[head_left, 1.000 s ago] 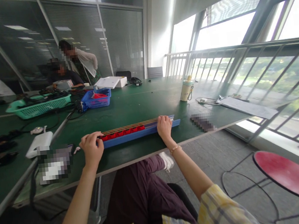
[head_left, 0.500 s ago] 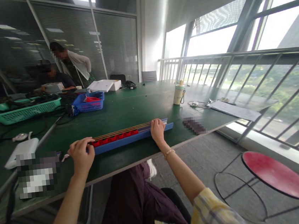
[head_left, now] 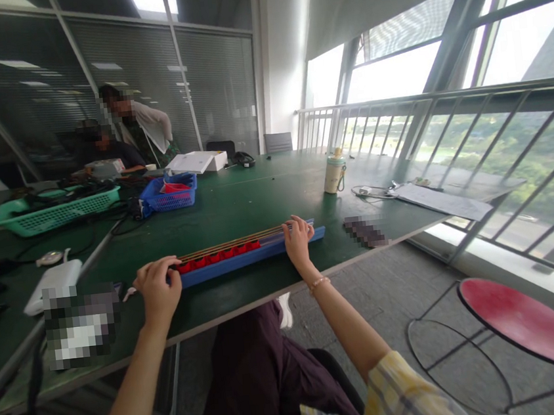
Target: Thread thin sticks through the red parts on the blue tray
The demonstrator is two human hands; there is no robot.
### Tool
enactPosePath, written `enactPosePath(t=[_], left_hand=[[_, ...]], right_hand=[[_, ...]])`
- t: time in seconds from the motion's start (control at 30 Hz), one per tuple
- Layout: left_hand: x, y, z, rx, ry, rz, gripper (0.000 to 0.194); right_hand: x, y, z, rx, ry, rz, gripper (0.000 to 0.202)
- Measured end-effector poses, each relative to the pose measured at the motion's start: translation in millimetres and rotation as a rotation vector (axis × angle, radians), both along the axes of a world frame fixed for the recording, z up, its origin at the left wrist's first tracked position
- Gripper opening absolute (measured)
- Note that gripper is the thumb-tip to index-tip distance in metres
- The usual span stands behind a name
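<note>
While left hand [head_left: 159, 290] grips blue rail [head_left: 236, 262], right hand [head_left: 298, 241] hold unclear, table edge [head_left: 247, 303] near, room beyond

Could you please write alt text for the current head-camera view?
A person's left hand holds one end of a long blue channel containing a row of red pieces, while the right hand touches it near the other end, on a green table. Beyond are a green basket, a blue basket and a cream bottle.
</note>
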State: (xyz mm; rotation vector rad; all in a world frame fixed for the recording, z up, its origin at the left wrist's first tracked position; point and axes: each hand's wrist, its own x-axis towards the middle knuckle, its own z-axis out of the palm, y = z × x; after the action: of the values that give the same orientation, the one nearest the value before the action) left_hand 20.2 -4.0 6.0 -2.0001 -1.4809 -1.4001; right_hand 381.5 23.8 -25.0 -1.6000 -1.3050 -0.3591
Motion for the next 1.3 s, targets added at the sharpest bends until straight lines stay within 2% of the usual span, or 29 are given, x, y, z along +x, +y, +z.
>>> enactPosePath(t=[0.33, 0.5, 0.9, 1.3], left_hand=[[-1, -3, -0.7, -0.005, -0.001, 0.031, 0.023], [0, -5, 0.3, -0.034, -0.012, 0.057, 0.023], [0, -9, 2.9, -0.049, -0.012, 0.059, 0.023], [-3, -9, -0.3, -0.045, 0.018, 0.064, 0.026]], right_hand=[[1, -8, 2.3, 0.078, -0.002, 0.05, 0.029], [1, -10, 3.3, 0.159, 0.038, 0.121, 0.03], [4, -9, 1.5, 0.168, 0.165, 0.274, 0.039], [7, -13, -0.3, 0.219, 0.272, 0.279, 0.042]])
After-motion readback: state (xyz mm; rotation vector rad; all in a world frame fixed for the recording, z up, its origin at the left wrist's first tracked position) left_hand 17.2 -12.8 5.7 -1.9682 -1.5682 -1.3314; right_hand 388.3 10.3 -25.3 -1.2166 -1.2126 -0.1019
